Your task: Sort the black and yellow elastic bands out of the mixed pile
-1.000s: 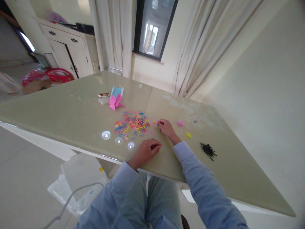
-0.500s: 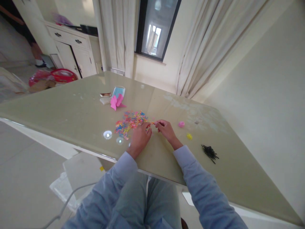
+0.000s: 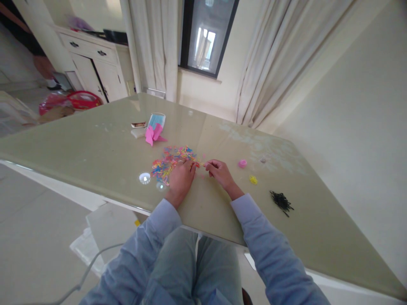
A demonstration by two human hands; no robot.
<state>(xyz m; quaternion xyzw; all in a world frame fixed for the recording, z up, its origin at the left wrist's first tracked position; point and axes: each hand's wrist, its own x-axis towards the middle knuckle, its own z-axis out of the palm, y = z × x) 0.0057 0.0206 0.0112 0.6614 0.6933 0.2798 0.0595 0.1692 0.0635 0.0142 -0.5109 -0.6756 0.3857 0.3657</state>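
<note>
A loose pile of small multicoloured rubber bands (image 3: pixel 165 163) lies on the table in front of me. My left hand (image 3: pixel 182 177) rests at the pile's right edge, fingers curled and thumb pressed in, with reddish bands showing at its fingertips. Just to the right, my right hand (image 3: pixel 221 173) pinches a thin yellowish rubber band (image 3: pixel 202 164) between thumb and forefinger. That band stretches across the small gap towards my left fingertips. What lies under the left fingers is hidden.
Separate heaps of pink (image 3: pixel 242 163), yellow (image 3: pixel 253 180) and black bands (image 3: pixel 281 201) lie on the right of the table (image 3: pixel 219 212). Further back left are pink folded paper (image 3: pixel 154 134) and a blue face mask (image 3: pixel 156 121). A person's leg (image 3: pixel 43 67) shows at far left.
My left hand has shifted a little left, back over the pile's edge, so the gap between my hands is wider. The right hand stays almost in place.
</note>
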